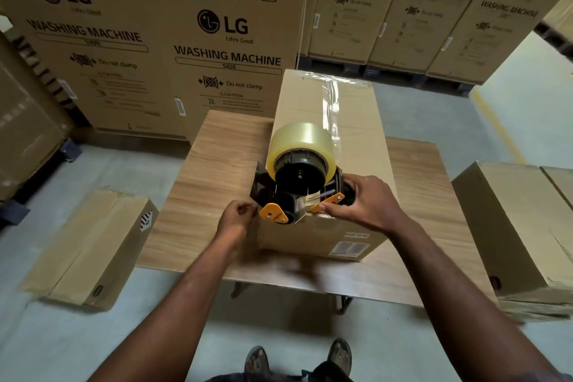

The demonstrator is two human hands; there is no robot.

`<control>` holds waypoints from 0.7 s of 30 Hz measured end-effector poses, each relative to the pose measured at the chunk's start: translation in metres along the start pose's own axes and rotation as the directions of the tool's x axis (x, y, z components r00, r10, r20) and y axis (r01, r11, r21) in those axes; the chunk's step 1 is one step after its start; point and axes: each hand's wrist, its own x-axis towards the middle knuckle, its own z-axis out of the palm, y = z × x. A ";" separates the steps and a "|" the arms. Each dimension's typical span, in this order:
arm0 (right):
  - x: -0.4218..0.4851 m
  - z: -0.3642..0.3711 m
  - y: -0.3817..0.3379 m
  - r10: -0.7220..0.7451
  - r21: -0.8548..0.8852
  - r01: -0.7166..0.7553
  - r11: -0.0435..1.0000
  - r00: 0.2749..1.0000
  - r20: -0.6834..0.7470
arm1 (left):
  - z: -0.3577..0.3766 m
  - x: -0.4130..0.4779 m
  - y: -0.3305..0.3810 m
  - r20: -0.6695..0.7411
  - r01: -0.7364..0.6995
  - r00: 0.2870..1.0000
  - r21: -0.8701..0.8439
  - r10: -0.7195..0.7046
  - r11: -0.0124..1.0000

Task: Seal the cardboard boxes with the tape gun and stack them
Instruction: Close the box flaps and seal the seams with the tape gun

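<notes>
Atop box [356, 115], right hand [364, 203] gripping tape gun [299, 178]

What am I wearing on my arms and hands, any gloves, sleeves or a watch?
Nothing visible. The left hand and right hand are bare: no gloves, no watch or band at either wrist. The left arm and right arm show no sleeve along the forearms.

The person's arms were bare from the left hand [235, 220] and right hand [366, 205] upward. Below, scuffed, dusty grey shoes [256, 361] showed, with dark trousers [325, 374] falling over them.
</notes>
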 end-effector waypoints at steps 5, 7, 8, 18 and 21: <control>-0.002 0.000 -0.004 0.009 0.017 -0.010 1.000 1.000 0.020 | -0.004 0.000 0.017 0.050 -0.195 0.978 -0.128 0.203 0.972; -0.003 0.000 -0.004 0.017 0.010 -0.017 1.000 1.000 0.025 | -0.002 -0.002 0.016 0.059 -0.281 0.957 -0.060 0.284 0.958; -0.004 0.000 -0.005 0.019 0.005 -0.019 1.000 0.999 0.028 | -0.001 -0.003 0.016 0.051 -0.299 0.952 -0.045 0.301 0.953; 0.000 -0.006 -0.006 -0.006 -0.077 0.015 0.997 0.994 0.110 | -0.004 -0.012 0.018 0.039 -0.395 0.918 0.115 0.394 0.911; -0.004 -0.015 -0.003 -0.019 -0.137 0.039 0.990 0.989 0.145 | -0.003 -0.015 0.019 0.015 -0.387 0.922 0.121 0.388 0.914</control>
